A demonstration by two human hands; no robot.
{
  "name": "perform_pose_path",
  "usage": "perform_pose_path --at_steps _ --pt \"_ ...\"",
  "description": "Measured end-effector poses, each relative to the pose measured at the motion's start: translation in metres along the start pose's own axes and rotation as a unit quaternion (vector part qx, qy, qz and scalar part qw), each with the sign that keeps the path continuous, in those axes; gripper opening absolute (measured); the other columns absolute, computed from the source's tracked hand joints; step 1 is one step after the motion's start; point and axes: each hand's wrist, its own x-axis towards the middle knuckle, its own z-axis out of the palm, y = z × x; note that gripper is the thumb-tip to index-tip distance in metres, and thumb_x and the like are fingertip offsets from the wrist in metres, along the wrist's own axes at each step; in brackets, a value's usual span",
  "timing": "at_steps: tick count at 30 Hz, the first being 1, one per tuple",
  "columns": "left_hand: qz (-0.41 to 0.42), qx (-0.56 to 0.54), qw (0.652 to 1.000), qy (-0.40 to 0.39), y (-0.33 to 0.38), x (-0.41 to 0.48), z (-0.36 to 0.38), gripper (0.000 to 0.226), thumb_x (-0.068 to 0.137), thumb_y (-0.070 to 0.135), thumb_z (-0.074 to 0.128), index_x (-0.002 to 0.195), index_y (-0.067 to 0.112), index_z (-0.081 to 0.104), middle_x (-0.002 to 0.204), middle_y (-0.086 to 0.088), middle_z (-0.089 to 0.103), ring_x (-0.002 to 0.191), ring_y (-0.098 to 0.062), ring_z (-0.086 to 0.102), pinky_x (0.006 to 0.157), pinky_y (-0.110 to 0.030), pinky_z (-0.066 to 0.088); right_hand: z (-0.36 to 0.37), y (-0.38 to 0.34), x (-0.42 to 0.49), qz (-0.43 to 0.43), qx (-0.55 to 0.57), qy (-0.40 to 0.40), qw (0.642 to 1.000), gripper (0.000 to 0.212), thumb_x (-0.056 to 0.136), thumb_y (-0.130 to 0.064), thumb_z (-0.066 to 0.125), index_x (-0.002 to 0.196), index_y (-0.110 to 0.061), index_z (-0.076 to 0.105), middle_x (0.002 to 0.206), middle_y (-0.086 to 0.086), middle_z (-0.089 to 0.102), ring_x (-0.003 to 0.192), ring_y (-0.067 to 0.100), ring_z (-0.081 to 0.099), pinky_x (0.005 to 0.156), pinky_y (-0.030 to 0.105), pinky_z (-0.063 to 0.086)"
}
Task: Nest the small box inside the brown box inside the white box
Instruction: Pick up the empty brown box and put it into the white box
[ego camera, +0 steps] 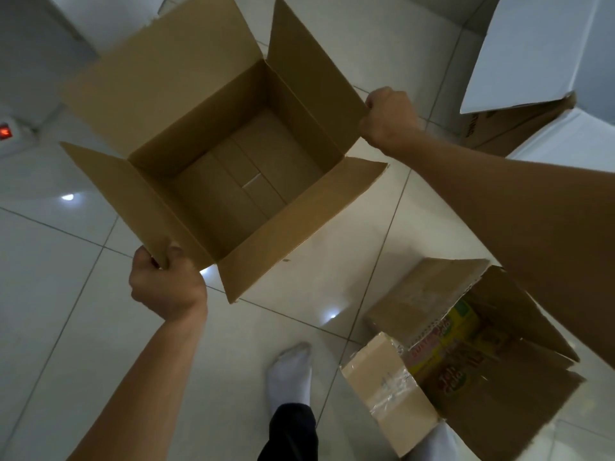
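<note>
A large brown box (299, 207) is held above the tiled floor, its four flaps spread and its inside bare. My left hand (166, 281) grips the tip of its near-left flap. My right hand (387, 118) grips the corner of its right flap. A small box (386, 387) stands open on the floor at the lower right, with taped flaps and colourful printing inside. The white box (525, 51) is at the top right, seen only in part, with a white flap over a brown side.
My foot in a white sock (291, 371) stands on the floor between the boxes. A white device with a red light (6, 132) lies at the left edge. A grey wall or cabinet (30, 44) fills the top left corner.
</note>
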Motion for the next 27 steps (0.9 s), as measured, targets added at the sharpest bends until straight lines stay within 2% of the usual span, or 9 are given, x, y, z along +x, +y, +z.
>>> perform_pose_path --at_steps 3,5,10,13,16,19,23,27 --pt "0.036 0.026 0.999 -0.023 0.005 0.001 0.002 0.019 0.086 0.018 0.057 0.099 0.008 0.067 0.092 -0.008 0.069 0.078 -0.019 0.063 0.08 -0.036 0.055 -0.001 0.016 -0.02 0.029 -0.006 0.003 1.0 0.017 0.087 -0.008 0.053 0.1 -0.002 0.062 0.094 0.015 0.066 0.079 0.026 0.064 0.066 0.033 0.054" --pt "0.063 0.054 0.996 -0.035 0.009 0.002 0.003 0.02 0.086 0.018 0.056 0.099 0.008 0.068 0.093 -0.01 0.069 0.078 -0.02 0.061 0.078 -0.034 0.052 -0.002 0.029 -0.04 0.043 -0.009 -0.005 0.999 0.019 0.088 -0.014 0.054 0.1 -0.001 0.062 0.092 0.014 0.065 0.079 0.026 0.064 0.065 0.033 0.052" --pt "0.153 0.121 0.977 -0.083 0.025 0.004 0.01 0.014 0.087 0.02 0.054 0.083 0.012 0.064 0.075 -0.004 0.063 0.065 -0.02 0.055 0.063 -0.029 0.044 -0.001 0.062 -0.097 0.134 0.056 -0.046 0.988 0.018 0.087 -0.016 0.056 0.091 0.0 0.063 0.083 0.016 0.067 0.073 0.029 0.067 0.067 0.037 0.059" --pt "0.21 0.152 0.959 -0.113 0.034 0.008 0.015 0.015 0.09 0.02 0.054 0.089 0.012 0.066 0.074 0.0 0.059 0.064 -0.019 0.053 0.064 -0.028 0.04 0.001 0.084 -0.13 0.214 0.135 -0.07 0.965 0.011 0.087 -0.01 0.058 0.086 -0.001 0.065 0.078 0.016 0.07 0.066 0.026 0.069 0.065 0.038 0.061" --pt "0.263 0.181 0.937 -0.144 0.04 0.012 0.023 0.019 0.093 0.02 0.052 0.094 0.007 0.066 0.08 -0.009 0.065 0.068 -0.022 0.054 0.065 -0.03 0.039 0.003 0.102 -0.159 0.282 0.201 -0.093 0.933 0.011 0.084 -0.003 0.057 0.078 0.001 0.065 0.067 0.016 0.069 0.054 0.022 0.069 0.058 0.035 0.061" --pt "0.306 0.203 0.916 -0.165 0.045 0.013 0.029 0.02 0.093 0.018 0.052 0.099 0.005 0.066 0.09 -0.018 0.07 0.076 -0.034 0.063 0.066 -0.034 0.044 0.007 0.113 -0.183 0.333 0.258 -0.112 0.9 0.01 0.08 0.001 0.057 0.077 0.004 0.066 0.063 0.017 0.068 0.048 0.022 0.067 0.052 0.035 0.06" --pt "0.31 0.218 0.91 -0.168 0.05 0.012 0.035 0.021 0.091 0.016 0.053 0.103 0.005 0.067 0.094 -0.02 0.07 0.083 -0.039 0.064 0.068 -0.036 0.046 0.016 0.12 -0.207 0.354 0.304 -0.121 0.876 0.009 0.078 -0.002 0.058 0.078 0.003 0.066 0.063 0.017 0.066 0.048 0.024 0.064 0.058 0.041 0.061" --pt "0.315 0.219 0.905 -0.182 0.05 0.013 0.037 0.02 0.092 0.016 0.052 0.098 0.004 0.067 0.09 -0.021 0.07 0.081 -0.04 0.063 0.067 -0.031 0.039 0.019 0.12 -0.215 0.347 0.314 -0.113 0.876 0.008 0.077 -0.006 0.06 0.071 -0.003 0.065 0.058 0.012 0.065 0.044 0.019 0.062 0.05 0.032 0.057"
